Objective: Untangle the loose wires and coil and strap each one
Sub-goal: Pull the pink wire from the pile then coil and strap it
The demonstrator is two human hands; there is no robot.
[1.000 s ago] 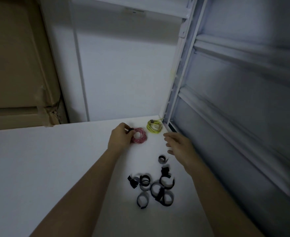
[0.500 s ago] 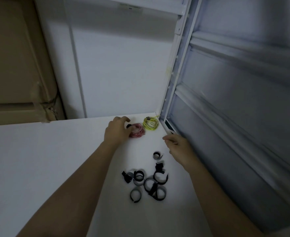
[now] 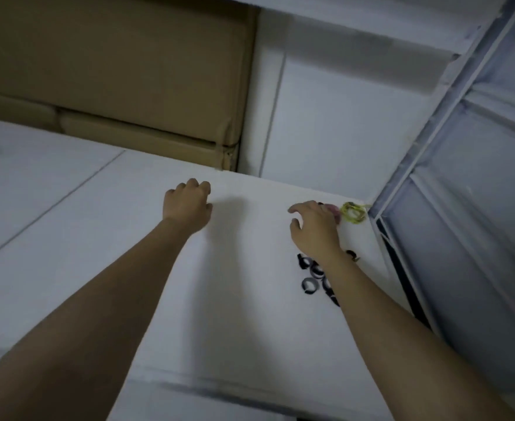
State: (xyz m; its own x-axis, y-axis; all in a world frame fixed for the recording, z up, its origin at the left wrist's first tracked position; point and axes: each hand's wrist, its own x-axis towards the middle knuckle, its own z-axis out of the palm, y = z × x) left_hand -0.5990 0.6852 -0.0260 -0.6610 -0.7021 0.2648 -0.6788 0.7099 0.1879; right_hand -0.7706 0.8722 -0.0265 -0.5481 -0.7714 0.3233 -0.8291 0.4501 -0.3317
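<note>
The white desk [image 3: 225,299] fills most of my view, with stacked cardboard boxes [image 3: 113,71] behind it and a grey metal frame [image 3: 432,147] closing off the right side. My left hand [image 3: 187,205] hovers near the far edge of the desk, fingers curled loosely and holding nothing that I can see. My right hand [image 3: 314,230] reaches toward the far right corner, fingers relaxed and spread, lying over the pink wire coil [image 3: 335,213], of which only a sliver shows past the knuckles; whether it touches or pinches that coil I cannot tell. Just beside it, at the corner, lies the yellow-green wire coil [image 3: 353,212], wound into a neat ring. Nearer to me, partly under my right forearm, sits a cluster of black straps [image 3: 310,284] (curled up, apparently unused). By my reckoning both visible wires are already coiled; no loose tangle shows, so any remaining wires lie out of view.
</note>
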